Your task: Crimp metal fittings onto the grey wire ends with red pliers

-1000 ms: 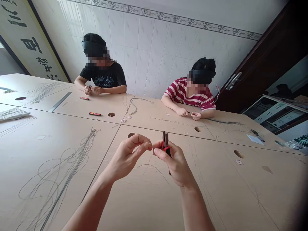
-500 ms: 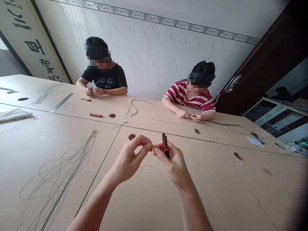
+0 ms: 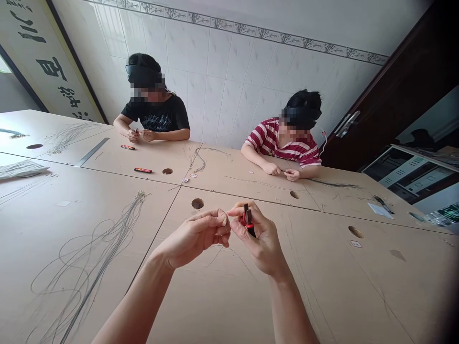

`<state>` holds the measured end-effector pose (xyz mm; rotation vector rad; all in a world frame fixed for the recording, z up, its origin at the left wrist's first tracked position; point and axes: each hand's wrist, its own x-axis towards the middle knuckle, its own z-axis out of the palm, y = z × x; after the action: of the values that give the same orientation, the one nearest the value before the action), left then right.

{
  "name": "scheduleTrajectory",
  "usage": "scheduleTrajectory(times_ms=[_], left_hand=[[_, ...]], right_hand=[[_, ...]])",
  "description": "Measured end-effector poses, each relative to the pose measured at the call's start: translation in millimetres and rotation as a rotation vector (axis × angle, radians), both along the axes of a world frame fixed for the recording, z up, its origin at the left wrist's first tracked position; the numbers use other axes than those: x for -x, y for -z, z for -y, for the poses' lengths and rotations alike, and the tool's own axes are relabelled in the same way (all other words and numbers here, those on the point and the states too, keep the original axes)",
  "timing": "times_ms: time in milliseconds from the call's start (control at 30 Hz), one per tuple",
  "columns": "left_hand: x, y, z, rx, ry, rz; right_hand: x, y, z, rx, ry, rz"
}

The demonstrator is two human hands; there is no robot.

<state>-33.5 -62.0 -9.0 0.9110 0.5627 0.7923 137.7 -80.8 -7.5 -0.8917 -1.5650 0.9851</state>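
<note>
My left hand (image 3: 199,234) is held above the table with its fingers pinched together on the end of a thin wire (image 3: 218,251) that trails down to the tabletop. My right hand (image 3: 260,236) sits close beside it, fingertips almost touching the left ones. It is closed round small pliers (image 3: 247,219) with red and black handles, jaws pointing up. A bundle of thin wires (image 3: 96,248) lies on the table to my left.
Two other people sit across the light wooden table (image 3: 358,286), each working on wires with both hands. Cable holes (image 3: 197,203) dot the tabletop. A red tool (image 3: 142,170), a metal ruler (image 3: 90,152) and more wire bundles lie farther away. A dark door (image 3: 387,95) stands at the right.
My left hand has turned palm-down and its fingers have closed tighter on the wire end. Both hands have dropped slightly; the pliers' jaws sit lower in my right hand.
</note>
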Motion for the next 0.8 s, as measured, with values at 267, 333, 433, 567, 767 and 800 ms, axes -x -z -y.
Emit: scheduleTrajectory(times_ms=[267, 333, 433, 567, 767, 800], left_hand=[[-1.7, 4.0, -0.9, 0.003, 0.041, -0.042], [-2.2, 5.1, -1.3, -0.004, 0.047, -0.048], [-1.8, 4.8, -1.3, -0.04, 0.068, -0.082], [1.7, -3.2, 0.2, -0.238, -0.086, -0.296], [2.9, -12.1, 5.4, -0.495, -0.253, -0.541], [1.7, -11.2, 5.8, -0.501, -0.244, -0.523]], right_hand=[[-1.5, 1.9, -1.6, -0.028, -0.061, 0.049], [-3.1, 1.6, -1.3, -0.075, -0.027, 0.121], [-4.9, 1.4, -0.7, -0.114, -0.021, 0.177], [-5.0, 0.0, 0.1, -0.117, -0.005, 0.198], [-4.3, -1.3, -2.7, -0.088, 0.079, 0.2], [-4.4, -1.0, -3.1, -0.077, 0.083, 0.201]])
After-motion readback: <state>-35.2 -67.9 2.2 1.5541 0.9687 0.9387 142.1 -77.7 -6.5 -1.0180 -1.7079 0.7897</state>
